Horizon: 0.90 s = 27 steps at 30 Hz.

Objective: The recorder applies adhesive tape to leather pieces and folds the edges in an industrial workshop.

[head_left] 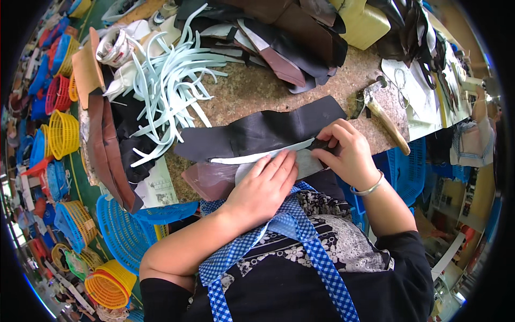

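A long black leather piece lies across the worktable in front of me, with a narrow white foam strip along its near edge. Below the strip, a maroon and grey lining section reaches toward my body. My left hand rests flat on the strip and lining, fingers stretched out side by side. At the right end of the strip, my right hand pinches the dark edge of the leather between thumb and fingers. Exactly what lies under its fingertips is partly hidden.
A tangle of pale blue-white strips lies at the left, beside folded brown leather. A hammer with a wooden handle rests on the right. Stacked leather pieces and a yellow block stand behind. Blue baskets flank the table.
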Each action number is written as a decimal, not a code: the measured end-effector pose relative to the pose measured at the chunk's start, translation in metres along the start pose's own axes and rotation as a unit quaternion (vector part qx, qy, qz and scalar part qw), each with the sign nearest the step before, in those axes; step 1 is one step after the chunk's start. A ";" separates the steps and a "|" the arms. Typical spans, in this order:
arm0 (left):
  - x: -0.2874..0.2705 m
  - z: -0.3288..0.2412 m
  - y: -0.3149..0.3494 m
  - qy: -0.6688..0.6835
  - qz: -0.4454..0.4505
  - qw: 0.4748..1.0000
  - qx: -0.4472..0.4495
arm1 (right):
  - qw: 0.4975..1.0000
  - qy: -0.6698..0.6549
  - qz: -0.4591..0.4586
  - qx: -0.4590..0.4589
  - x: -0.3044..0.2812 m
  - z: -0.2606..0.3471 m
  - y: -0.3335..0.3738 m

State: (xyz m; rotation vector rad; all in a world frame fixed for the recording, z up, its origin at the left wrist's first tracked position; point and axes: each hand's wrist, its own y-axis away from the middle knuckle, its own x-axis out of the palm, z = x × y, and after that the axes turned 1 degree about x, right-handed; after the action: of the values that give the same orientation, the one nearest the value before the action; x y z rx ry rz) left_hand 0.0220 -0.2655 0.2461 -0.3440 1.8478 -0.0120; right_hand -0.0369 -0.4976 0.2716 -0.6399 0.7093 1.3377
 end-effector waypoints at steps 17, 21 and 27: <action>-0.077 0.097 0.035 0.016 -0.285 0.884 -0.369 | 0.942 -0.277 -0.140 0.129 -0.009 -0.022 -0.017; -0.076 0.179 0.065 0.008 -0.355 0.790 -0.499 | 0.969 -0.229 -0.084 0.050 0.007 0.023 -0.031; -0.079 0.171 0.016 -0.086 -0.338 0.865 -0.361 | 0.983 -0.141 0.071 -0.090 0.015 0.066 -0.052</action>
State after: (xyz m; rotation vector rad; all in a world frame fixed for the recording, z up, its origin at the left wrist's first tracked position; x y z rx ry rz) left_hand 0.1994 -0.2033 0.2650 -1.4598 1.4078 0.2292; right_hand 0.0221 -0.4442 0.3024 -0.5362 0.4120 1.5996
